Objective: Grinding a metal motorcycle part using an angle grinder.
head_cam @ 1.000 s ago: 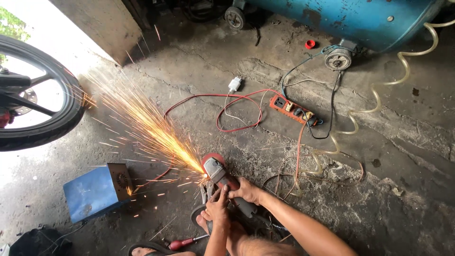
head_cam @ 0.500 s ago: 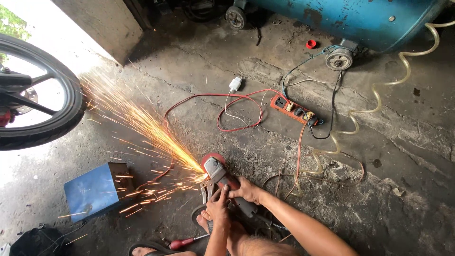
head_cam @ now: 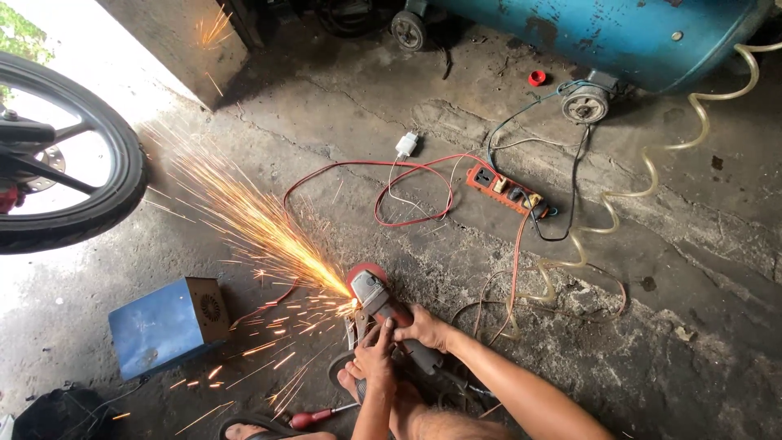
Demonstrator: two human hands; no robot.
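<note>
Right hand grips the grinder body low over the floor; left hand closes near its head, steadying it so sparks fly away from the person.

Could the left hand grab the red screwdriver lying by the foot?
Probably yes. The left hand rests on the angle grinder, and the red screwdriver lies on the floor just below it with nothing between them. But that hand would have to leave the grinder.

Concrete floor was cracked, stained and dusty. Daylight entered from the upper left. A blue tank stood along the far side.
</note>
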